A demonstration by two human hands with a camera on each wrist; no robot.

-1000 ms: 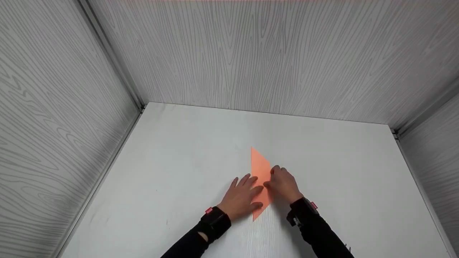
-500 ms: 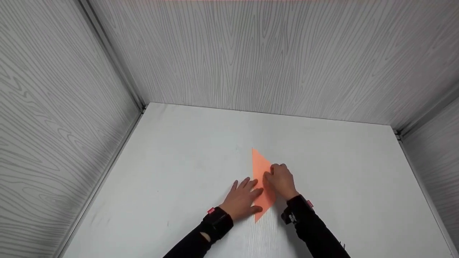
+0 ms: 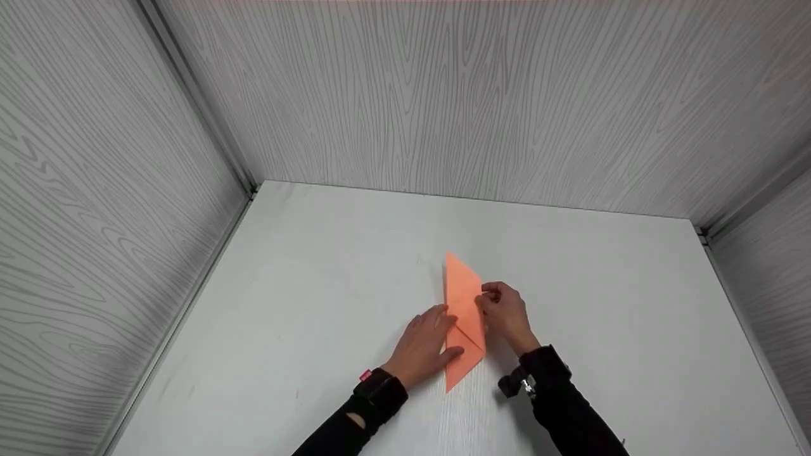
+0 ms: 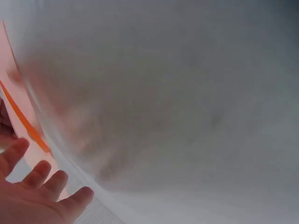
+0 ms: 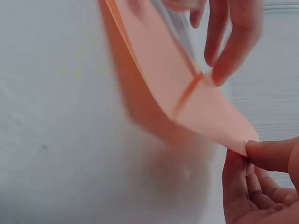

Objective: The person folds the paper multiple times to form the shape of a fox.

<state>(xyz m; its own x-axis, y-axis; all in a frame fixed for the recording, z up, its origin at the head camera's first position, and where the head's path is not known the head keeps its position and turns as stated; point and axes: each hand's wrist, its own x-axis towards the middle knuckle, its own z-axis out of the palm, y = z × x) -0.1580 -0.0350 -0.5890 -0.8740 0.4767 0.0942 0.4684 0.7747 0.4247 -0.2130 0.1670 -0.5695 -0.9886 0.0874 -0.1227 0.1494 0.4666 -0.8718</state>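
Observation:
A folded sheet of orange paper [image 3: 464,294], a long slanted strip in the head view, is partly lifted from the white tabletop. A diagonal flap edge crosses its lower half. My right hand [image 3: 507,315] pinches the paper's right edge between thumb and fingers; the right wrist view shows that thumb [image 5: 271,156] on top of a corner. At the left edge is my left hand [image 3: 415,348], its fingers loosely extended and the thumb tip over the lower part. Spread fingers [image 4: 56,184] of the left hand appear beside the sheet in the left wrist view.
The white tabletop [image 3: 329,266] extends around both hands. Grey wood-grain panels [image 3: 405,95] rise behind it and on both sides. Each wrist bears a black strap [image 3: 380,392] with a camera.
The paper's right side has come up under the right hand, and a diagonal flap edge now shows. The left hand has drawn from resting over the sheet toward its left edge.

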